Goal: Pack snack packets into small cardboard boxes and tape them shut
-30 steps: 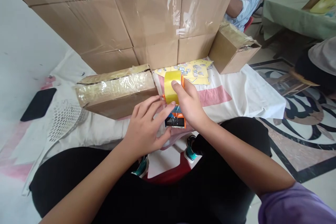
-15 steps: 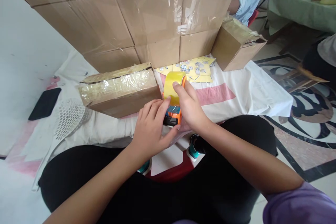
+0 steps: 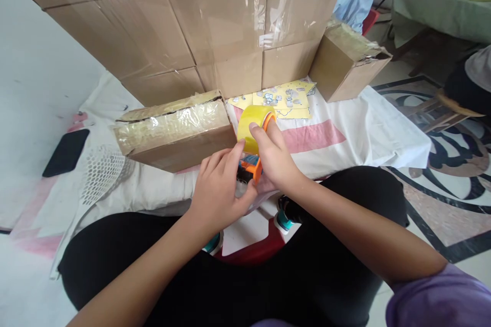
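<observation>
A tall stack of brown cardboard cartons (image 3: 222,20), overlaid with clear, glossy film, fills the far side, its base meeting a white cloth (image 3: 387,127) with pink patches. Off to the right, well apart, stands a table under a pale green cover (image 3: 433,7). In front of the stack, on its left, a long cardboard box (image 3: 184,140) lies with shiny tape along its upper edge; a second taped box (image 3: 341,71) stands by the stack's right end. On the cloth at far left is a white mesh paddle (image 3: 102,168) with a thin handle, a flat black slab (image 3: 66,153) just beside it. Yellow printed sheets (image 3: 289,97) lie between the two boxes. The left hand (image 3: 217,186) and right hand (image 3: 278,158) meet at an orange tape dispenser (image 3: 258,171), near the long box's right end. The right hand is clamped on the dispenser, thumb pressed to its yellow tape roll (image 3: 251,125). The left hand's index fingertip touches the roll and its thumb lies at the orange frame; whether it grips, I cannot tell.
</observation>
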Action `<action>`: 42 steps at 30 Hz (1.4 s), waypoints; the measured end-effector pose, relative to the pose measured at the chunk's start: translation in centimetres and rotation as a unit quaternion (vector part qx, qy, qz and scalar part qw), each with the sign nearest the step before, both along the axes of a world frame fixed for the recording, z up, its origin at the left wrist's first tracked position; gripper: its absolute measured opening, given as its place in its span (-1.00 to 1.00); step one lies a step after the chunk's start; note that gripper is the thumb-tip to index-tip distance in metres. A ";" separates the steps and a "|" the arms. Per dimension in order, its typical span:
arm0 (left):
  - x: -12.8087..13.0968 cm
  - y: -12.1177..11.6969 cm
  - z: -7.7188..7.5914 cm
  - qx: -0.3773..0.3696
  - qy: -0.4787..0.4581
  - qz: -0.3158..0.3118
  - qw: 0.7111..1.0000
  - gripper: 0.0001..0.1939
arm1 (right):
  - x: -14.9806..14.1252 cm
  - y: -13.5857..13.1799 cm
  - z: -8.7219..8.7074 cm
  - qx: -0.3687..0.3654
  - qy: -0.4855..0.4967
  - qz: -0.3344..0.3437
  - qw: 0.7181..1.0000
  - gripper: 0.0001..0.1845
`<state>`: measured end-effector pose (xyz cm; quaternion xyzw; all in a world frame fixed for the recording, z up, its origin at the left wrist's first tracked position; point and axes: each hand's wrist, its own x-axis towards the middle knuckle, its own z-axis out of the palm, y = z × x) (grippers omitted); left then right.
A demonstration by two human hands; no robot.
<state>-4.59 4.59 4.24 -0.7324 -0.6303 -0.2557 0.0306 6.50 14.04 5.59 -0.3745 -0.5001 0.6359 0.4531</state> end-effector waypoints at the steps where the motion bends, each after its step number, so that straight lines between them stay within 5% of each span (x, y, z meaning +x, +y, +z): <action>1: 0.0 -0.1 0.1 0.001 0.019 0.001 1.000 -0.28 | 0.0 0.0 -0.1 0.004 -0.002 0.001 1.000 -0.76; 10: 0.4 -0.7 0.4 -0.040 0.041 0.130 0.990 -0.27 | 0.2 0.6 0.0 0.065 -0.034 -0.042 0.996 -0.81; 15: 0.0 -0.8 0.7 -0.037 0.053 0.158 0.985 -0.44 | 0.1 0.6 0.0 0.070 -0.022 -0.052 0.996 -0.83; 28: -0.2 -0.6 0.9 -0.007 0.011 0.148 0.989 -0.57 | 0.0 0.2 0.1 0.052 -0.023 -0.059 0.997 -0.84; 42: -0.4 -0.3 0.9 -0.059 -0.086 0.093 0.990 -0.38 | 0.2 0.6 -0.3 0.060 0.000 -0.025 0.998 -0.79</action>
